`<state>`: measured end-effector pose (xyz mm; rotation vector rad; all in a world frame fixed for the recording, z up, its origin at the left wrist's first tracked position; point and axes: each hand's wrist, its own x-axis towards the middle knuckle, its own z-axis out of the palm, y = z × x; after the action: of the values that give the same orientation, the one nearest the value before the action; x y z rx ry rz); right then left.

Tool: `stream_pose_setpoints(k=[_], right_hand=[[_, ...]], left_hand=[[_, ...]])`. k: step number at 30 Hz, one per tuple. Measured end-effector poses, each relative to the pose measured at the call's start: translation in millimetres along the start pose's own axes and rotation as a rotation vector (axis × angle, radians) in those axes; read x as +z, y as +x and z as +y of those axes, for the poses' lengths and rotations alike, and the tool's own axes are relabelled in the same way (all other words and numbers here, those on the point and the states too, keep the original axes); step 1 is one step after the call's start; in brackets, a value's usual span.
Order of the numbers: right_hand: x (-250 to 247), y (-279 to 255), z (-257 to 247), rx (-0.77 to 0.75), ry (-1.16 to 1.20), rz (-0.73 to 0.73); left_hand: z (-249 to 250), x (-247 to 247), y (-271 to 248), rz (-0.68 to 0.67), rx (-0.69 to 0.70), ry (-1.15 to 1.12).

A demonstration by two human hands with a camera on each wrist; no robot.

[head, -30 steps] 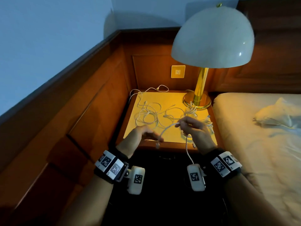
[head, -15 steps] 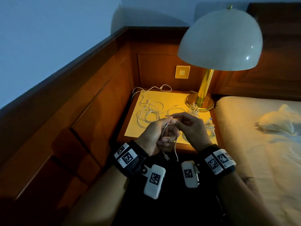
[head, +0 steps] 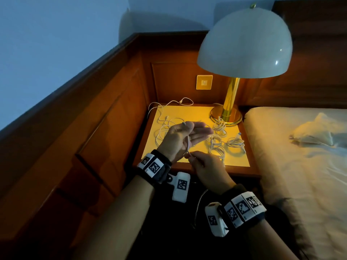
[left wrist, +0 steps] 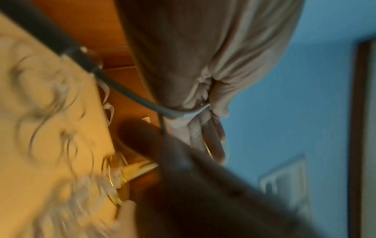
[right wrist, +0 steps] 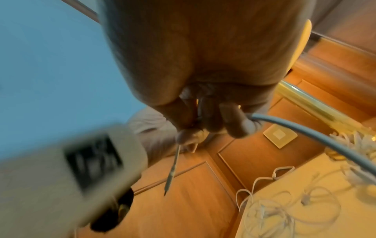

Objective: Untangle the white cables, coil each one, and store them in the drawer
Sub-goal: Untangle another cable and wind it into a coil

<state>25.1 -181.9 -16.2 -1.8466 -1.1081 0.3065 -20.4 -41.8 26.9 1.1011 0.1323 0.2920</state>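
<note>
The fingers (head: pixel 201 131) of the left hand (head: pixel 180 140) lie straight and spread, palm up, with a thin white cable (head: pixel 188 143) running across the palm from near the thumb down to the right hand (head: pixel 208 170). The right hand's fingers (right wrist: pixel 234 122) are curled and pinch that cable just below the left wrist; in the right wrist view a short plug end sticks out past them, while the other stretch leaves toward the lower right. The left wrist view is badly blurred, and whether the left thumb presses the cable cannot be told. Beyond the hands, on the yellow-lit wooden desk (head: pixel 237 160), a loose tangle of white cables (head: pixel 165 126) lies to the left, partly hidden by the left hand, and several coiled white cables (head: pixel 235 143) lie right, near the brass lamp (head: pixel 228 109). A bed (head: pixel 300 175) stands right of the desk.
</note>
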Motion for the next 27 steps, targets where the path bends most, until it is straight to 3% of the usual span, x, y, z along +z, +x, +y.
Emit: stream_pose_setpoints(k=[4, 6, 11, 15, 18, 23, 27], right_hand=[[-19.5, 0.7, -4.8, -0.054, -0.125, 0.095], [-33.5, 0.5, -9.4, -0.078, -0.098, 0.147], [-50.2, 4.2, -22.5, -0.157, 0.122, 0.261], [-47.5, 11.6, -18.6, -0.165, 0.276, 0.273], [-39.2, 15.3, -9.4, -0.124, 0.439, 0.272], [-20.0, 17.5, 1.9, 0.102, 0.453, 0.265], [-12.5, 9.9, 6.7, 0.106, 0.203, 0.123]], left_hand=[[2.0, -2.7, 0.5, -0.115, 0.003, 0.756], [2.0, -2.7, -5.3, -0.149, -0.080, 0.859], [-0.5, 1.7, -22.2, -0.229, -0.385, 0.226], [3.1, 2.8, -27.8, -0.355, -0.539, -0.020], [3.4, 5.3, -32.2, -0.409, -0.476, -0.182], [-0.6, 17.0, -25.9, -0.358, -0.204, -0.445], [1.5, 19.7, -12.6, -0.114, -0.047, -0.312]])
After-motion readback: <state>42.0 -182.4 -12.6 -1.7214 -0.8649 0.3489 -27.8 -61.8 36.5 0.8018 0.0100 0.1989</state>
